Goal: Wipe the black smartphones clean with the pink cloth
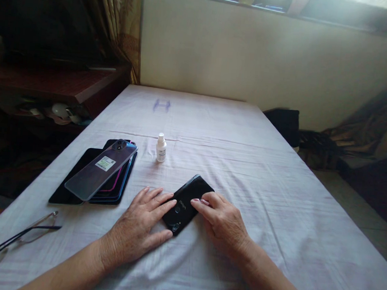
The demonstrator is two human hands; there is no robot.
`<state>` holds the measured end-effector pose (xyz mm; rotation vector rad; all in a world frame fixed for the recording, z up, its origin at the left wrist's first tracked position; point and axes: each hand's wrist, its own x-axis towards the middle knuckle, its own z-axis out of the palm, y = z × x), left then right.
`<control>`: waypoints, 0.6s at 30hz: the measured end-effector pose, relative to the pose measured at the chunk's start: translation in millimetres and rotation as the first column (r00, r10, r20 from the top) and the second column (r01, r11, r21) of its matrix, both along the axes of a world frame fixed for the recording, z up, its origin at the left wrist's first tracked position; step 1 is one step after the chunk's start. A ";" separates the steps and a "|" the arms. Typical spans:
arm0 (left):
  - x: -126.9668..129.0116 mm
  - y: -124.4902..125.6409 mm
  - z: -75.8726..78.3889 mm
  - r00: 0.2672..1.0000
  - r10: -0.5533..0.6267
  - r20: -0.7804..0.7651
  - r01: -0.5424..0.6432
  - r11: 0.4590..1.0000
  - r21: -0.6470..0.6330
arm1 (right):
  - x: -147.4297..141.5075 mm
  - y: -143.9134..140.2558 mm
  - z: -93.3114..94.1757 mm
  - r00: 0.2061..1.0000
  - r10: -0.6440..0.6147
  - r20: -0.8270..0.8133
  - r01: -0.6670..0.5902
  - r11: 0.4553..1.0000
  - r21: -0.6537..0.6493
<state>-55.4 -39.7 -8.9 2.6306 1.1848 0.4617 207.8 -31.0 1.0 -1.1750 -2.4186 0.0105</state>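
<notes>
A black phone (189,197) lies face down on the white sheet (260,190), its back logo and camera toward me. My left hand (140,228) rests flat beside it, fingertips and thumb touching its left edge and near corner. My right hand (219,220) presses its fingertips on the phone's right side. Neither hand lifts it.
A stack of several phones and back covers (100,173) lies to the left, a translucent cover on top. A small white bottle (161,148) stands behind the black phone. Eyeglasses (11,242) lie at the near left. A dark shelf (50,89) is left; a wall is behind.
</notes>
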 end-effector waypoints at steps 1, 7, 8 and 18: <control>0.1 0.0 0.0 1.000 0.000 0.001 0.000 1.000 0.001 | 1.9 -1.1 -0.1 1.000 0.003 0.002 -0.003 1.000 0.004; 0.4 0.2 -0.4 1.000 -0.003 0.003 0.003 1.000 0.001 | -8.8 6.2 2.0 0.998 -0.036 0.060 0.033 0.998 0.045; 0.4 0.3 -0.3 1.000 -0.003 0.004 0.003 1.000 0.000 | -12.6 9.1 2.7 0.997 -0.043 0.068 0.040 0.998 0.046; 0.1 0.1 1.0 1.000 0.006 0.004 -0.006 1.000 -0.010 | -3.8 0.3 2.1 0.997 -0.038 0.069 0.036 0.999 0.034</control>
